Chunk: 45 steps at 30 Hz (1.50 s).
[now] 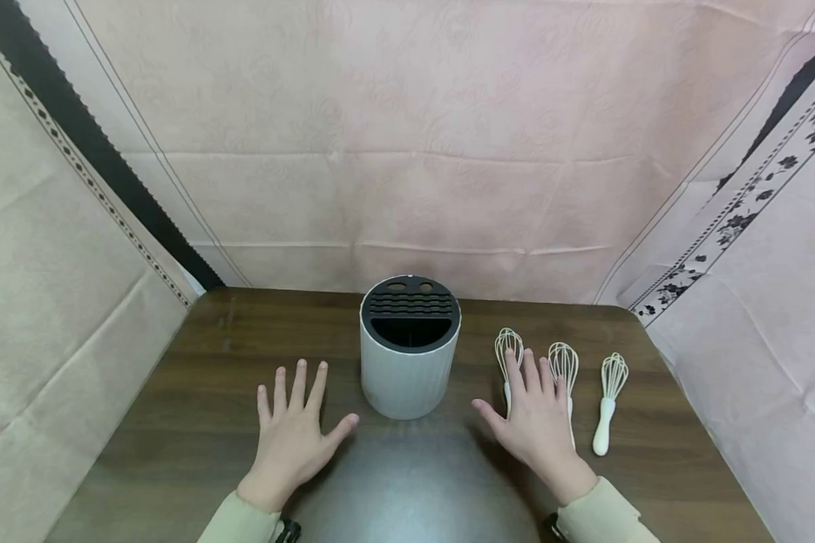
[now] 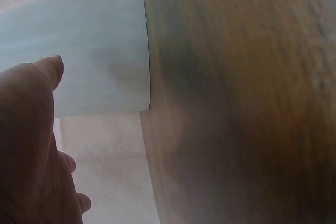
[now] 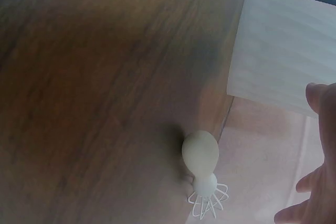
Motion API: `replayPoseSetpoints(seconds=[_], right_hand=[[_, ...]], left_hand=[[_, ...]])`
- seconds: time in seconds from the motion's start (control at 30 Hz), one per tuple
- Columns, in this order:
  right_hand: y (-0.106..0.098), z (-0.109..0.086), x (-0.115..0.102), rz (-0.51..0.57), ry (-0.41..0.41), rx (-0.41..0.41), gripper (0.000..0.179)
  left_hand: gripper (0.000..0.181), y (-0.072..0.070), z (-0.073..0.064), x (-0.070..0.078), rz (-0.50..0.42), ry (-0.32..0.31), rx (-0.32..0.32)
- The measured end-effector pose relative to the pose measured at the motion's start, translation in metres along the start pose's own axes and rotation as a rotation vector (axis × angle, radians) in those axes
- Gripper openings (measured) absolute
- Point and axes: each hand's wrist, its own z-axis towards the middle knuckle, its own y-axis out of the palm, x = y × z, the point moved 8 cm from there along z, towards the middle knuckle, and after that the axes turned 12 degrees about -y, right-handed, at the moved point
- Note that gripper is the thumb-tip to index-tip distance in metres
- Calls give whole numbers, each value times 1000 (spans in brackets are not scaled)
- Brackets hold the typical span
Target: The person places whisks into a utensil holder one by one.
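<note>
My left hand is spread flat with straight fingers to the left of a white round utensil holder with a dark slotted lid. The right hand, fingers also spread, hovers over two white whisks and holds nothing. One is the left whisk, the other the middle whisk; both are partly hidden by the hand. A third whisk lies uncovered to the right. In the right wrist view, a whisk shows handle end first below the holder.
Everything stands on a dark brown wooden table. Behind it hangs a pale pink cloth. Lighter cloths border the left and right sides, the right cloth having a black floral trim. The holder's lid has a wide opening at its front.
</note>
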Motion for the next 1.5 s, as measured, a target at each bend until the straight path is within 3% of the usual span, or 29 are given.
replayPoseSetpoints(seconds=[0.73, 0.97, 1.07, 1.17, 1.37, 1.5], right_hand=[[2, -2, 6, -13, 42, -36, 103], [2, 0, 14, 32, 52, -30, 104], [4, 2, 21, 145, 85, -38, 106], [8, 5, 30, 331, 163, -57, 108], [25, 14, 49, 763, 383, -129, 110], [40, 18, 51, 975, 506, -161, 114]], left_hand=[[96, -1, 0, -4, -7, -1, -7], [96, 3, 4, 3, -28, 0, -35], [97, 4, 5, 5, -55, -12, -64], [96, 3, 9, 6, -127, -25, -86], [86, -3, 18, 13, -408, -39, -175], [79, -7, 22, 21, -587, -48, -256]])
